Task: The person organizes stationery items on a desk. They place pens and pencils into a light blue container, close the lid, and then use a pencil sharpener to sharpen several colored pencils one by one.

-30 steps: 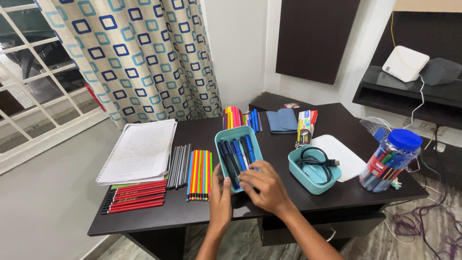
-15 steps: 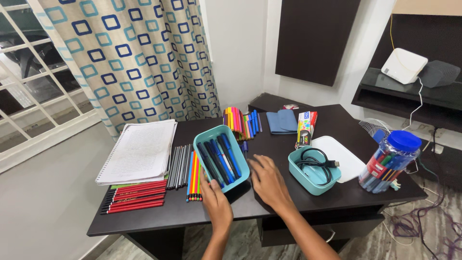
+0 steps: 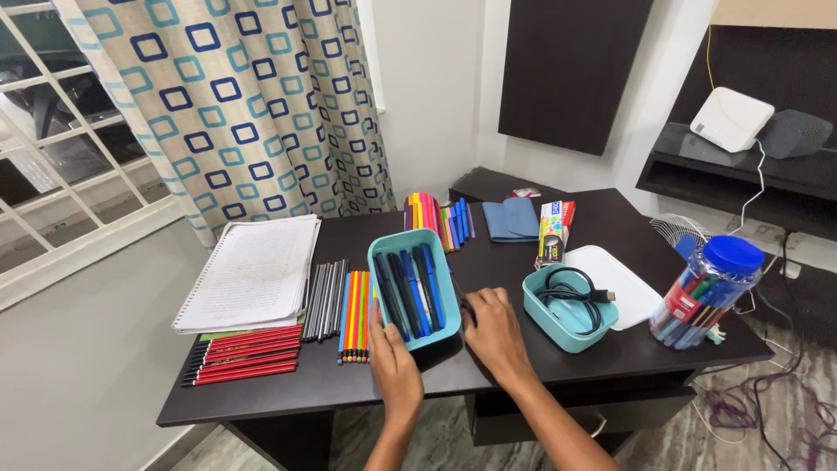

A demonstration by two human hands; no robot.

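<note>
In the middle of the frame a teal plastic tray point(image 3: 412, 289) with rounded corners, filled with blue and black pens point(image 3: 411, 281), is tilted up above the dark wooden surface point(image 3: 558, 358), its far end higher than the near end. The left hand point(image 3: 392, 359) holds the tray at its lower left corner; the thumb lies along the left wall and the other fingers are under the tray, so I cannot tell how they are set. The right hand point(image 3: 493, 330) rests just right of the tray, palm down on the surface, with the fingers close together and bent toward the right wall of the tray; whether they touch it is not clear.

Just left of the tray lies a row of coloured pencils point(image 3: 355, 315), then a row of grey pencils point(image 3: 324, 299), and in the lower left a row of red pencils point(image 3: 244, 356). A spiral notebook with white written pages point(image 3: 251, 271) lies at the left of the surface. Above the tray is a bundle of bright felt pens point(image 3: 429, 215). To the right of the right hand stands a second teal container with a black cable point(image 3: 568, 307), beside a white flat lid point(image 3: 621, 281). At the right edge stands a clear jar with a blue cap point(image 3: 708, 290), full of pens
</note>
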